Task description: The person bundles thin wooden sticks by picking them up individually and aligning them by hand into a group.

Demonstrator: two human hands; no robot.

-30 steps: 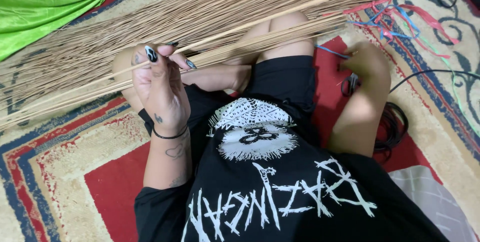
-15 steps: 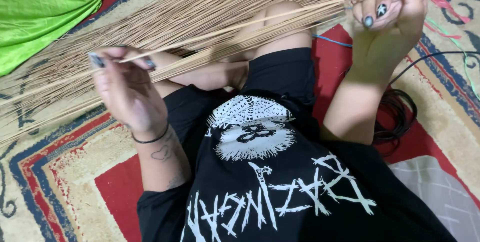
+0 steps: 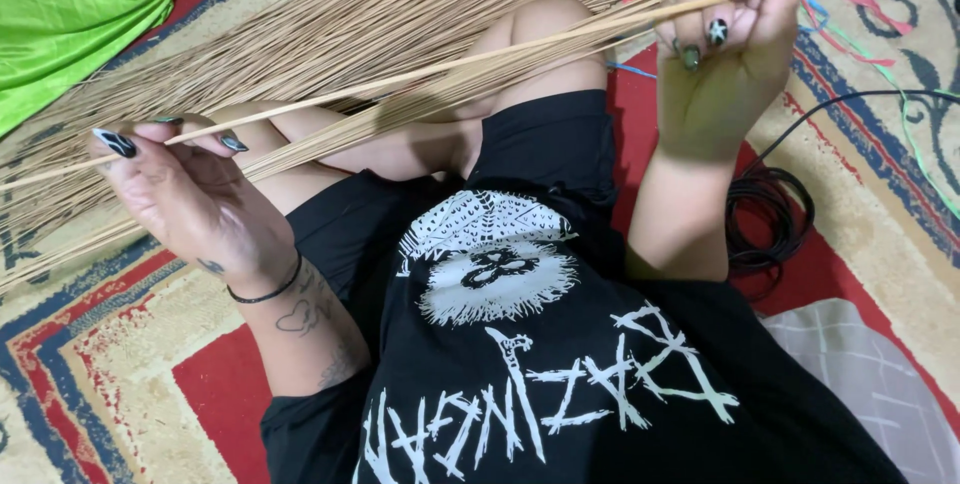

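Between both hands, fingers pinch one long thin stick [image 3: 420, 72] at its 2 ends. Left hand [image 3: 185, 199], palm up, thumb and fingertips pressed together on the stick's thin end, lower left. Right hand [image 3: 725, 54] raised at upper right, fingers curled and pinching the thicker end; nails dark w/ pale marks. Stick runs diagonally, low left to high right, just above the bare knees and lifted off the rest of the pile.

Under it, a big bundle of similar dry sticks [image 3: 330, 24] lies fanned across the lap and onto the patterned rug [image 3: 110, 344], red/blue/cream. Black band on left wrist. Person sits on the floor in black shirt w/ white print. Green shiny cloth [image 3: 70, 14] at top left. Coloured plastic strips [image 3: 850, 4] near right hand, on rug. Black coiled cable [image 3: 775, 224] beside right forearm.
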